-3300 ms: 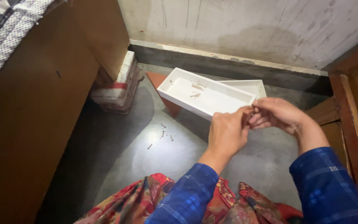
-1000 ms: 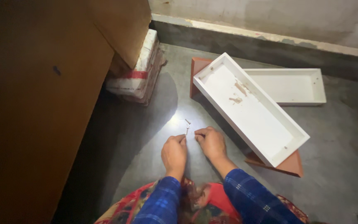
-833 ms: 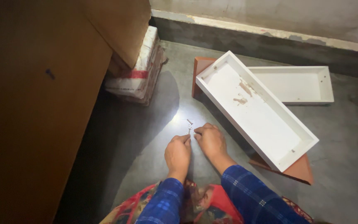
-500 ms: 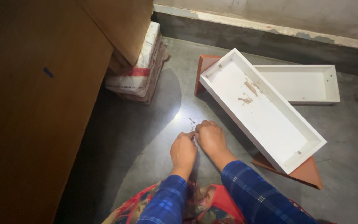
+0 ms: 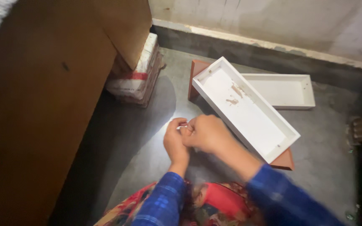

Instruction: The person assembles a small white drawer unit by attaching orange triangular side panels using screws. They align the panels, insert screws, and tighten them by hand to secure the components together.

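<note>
On the grey floor (image 5: pixel 139 138), just in front of the person's lap, both hands met above a bright patch of light. The left hand (image 5: pixel 176 142) and the right hand (image 5: pixel 206 133) touched at the fingertips, and between them they pinched a tiny pale pin (image 5: pixel 182 126), perhaps a small nail or stick; its kind was too small to tell. Its long axis lay roughly level, running left to right from one hand to the other, and which end was the tip could not be told. The fingers of both hands were narrow, curled in around the pin, with the right hand's knuckles facing up.

Just to the right of the hands lay a long white tray (image 5: pixel 269 155), its long axis running diagonally from the far left to the near right. It rested on a reddish-brown board (image 5: pixel 285 161), whose corners showed at both ends. Inside the tray, near its far end, lay a few small brownish bits (image 5: pixel 234 95); the remainder of its bottom was bare white. A second white tray (image 5: pixel 306 90) lay behind it, partly tucked under the first one's rim, near the wall (image 5: pixel 273 21). To the left stood a brown wooden cabinet (image 5: pixel 34 104), and a stack of wrapped packets (image 5: pixel 137 75) sat against its foot. Blue checked sleeves (image 5: pixel 160 201) covered both forearms.
</note>
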